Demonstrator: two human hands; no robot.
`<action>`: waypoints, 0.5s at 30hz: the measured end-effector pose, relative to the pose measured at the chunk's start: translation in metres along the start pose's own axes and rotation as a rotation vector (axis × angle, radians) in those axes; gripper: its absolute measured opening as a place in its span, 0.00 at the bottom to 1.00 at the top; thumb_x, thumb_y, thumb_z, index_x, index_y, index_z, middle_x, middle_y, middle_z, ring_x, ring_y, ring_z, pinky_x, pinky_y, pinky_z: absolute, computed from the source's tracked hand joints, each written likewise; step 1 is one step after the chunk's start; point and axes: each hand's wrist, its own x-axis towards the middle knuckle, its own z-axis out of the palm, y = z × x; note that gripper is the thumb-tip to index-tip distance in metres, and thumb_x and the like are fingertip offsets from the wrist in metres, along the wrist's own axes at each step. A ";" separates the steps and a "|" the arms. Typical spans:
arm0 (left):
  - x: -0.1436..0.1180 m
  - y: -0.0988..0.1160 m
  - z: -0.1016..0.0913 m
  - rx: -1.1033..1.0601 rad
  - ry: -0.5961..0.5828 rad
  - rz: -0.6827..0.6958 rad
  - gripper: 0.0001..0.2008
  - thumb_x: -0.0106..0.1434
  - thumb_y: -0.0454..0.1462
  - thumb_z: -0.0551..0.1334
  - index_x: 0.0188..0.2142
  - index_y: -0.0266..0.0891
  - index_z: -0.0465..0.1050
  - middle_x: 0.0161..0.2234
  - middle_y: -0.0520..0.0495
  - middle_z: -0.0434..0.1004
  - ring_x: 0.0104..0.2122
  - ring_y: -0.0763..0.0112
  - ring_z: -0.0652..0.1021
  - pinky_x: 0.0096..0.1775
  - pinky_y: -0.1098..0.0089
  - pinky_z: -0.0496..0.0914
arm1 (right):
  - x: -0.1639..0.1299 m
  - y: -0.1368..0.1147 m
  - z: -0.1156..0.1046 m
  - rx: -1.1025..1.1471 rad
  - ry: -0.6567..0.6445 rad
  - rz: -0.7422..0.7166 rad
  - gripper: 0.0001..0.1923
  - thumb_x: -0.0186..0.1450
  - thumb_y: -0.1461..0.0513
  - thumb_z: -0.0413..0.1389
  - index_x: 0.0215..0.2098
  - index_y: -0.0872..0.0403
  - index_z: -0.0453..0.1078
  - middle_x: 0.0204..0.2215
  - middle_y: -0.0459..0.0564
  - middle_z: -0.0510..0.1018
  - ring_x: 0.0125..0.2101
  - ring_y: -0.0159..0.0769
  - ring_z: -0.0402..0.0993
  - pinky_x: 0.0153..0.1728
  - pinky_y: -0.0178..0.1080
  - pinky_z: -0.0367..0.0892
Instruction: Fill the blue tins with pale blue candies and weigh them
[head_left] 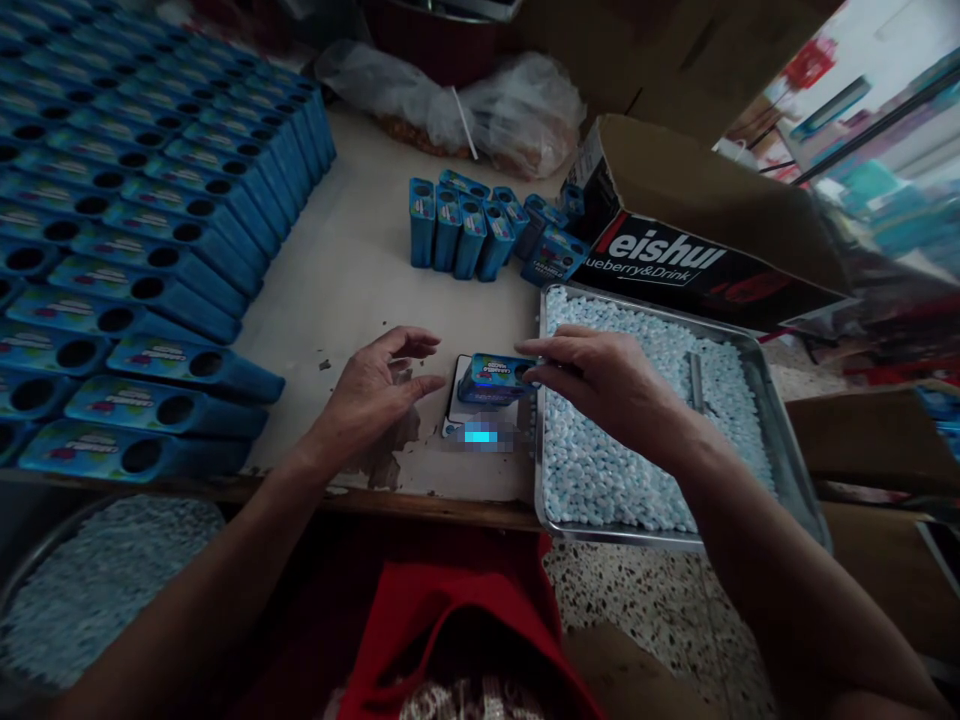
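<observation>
Blue box (pixel 495 378) lying flat on a small scale (pixel 469 412) near the front edge of the surface (pixel 352 270), long axis running roughly 9 to 3 o'clock, printed face up, round hole toward 3 o'clock. Pinched at that 3 o'clock end by right hand (pixel 607 385), thumb and fingers closed on the box edge, palm down, forearm coming in from 5 o'clock across the metal tray (pixel 787 470) of small pale pellets. Left hand (pixel 375 385) just at 9 o'clock of the box, not touching, fingers spread and loosely curled, holding nothing, wrist resting on the surface, forearm entering from 7 o'clock. Rows of blue boxes (pixel 142 260) stacked at 10 o'clock, a smaller cluster of boxes (pixel 480 230) standing at 12 o'clock, a cardboard carton (pixel 697 240) at 1 o'clock.
</observation>
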 end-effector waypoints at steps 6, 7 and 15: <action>0.000 0.002 0.001 0.009 -0.001 -0.010 0.22 0.59 0.44 0.71 0.53 0.44 0.74 0.55 0.44 0.78 0.55 0.54 0.78 0.59 0.51 0.72 | -0.001 -0.002 -0.006 0.097 0.041 0.093 0.21 0.63 0.59 0.69 0.54 0.46 0.80 0.33 0.47 0.80 0.31 0.36 0.72 0.34 0.41 0.66; 0.000 0.005 0.000 0.020 -0.005 -0.014 0.23 0.60 0.45 0.71 0.53 0.44 0.74 0.55 0.43 0.78 0.55 0.54 0.77 0.59 0.51 0.72 | -0.001 -0.001 -0.009 0.147 0.062 0.120 0.19 0.63 0.58 0.69 0.52 0.46 0.81 0.32 0.47 0.79 0.30 0.35 0.71 0.33 0.40 0.65; 0.013 0.045 0.014 0.306 -0.100 0.352 0.28 0.61 0.42 0.72 0.59 0.43 0.72 0.58 0.43 0.75 0.59 0.53 0.74 0.63 0.51 0.67 | 0.018 0.073 -0.027 0.917 0.434 0.413 0.07 0.61 0.56 0.63 0.36 0.48 0.76 0.31 0.46 0.75 0.21 0.28 0.56 0.21 0.36 0.57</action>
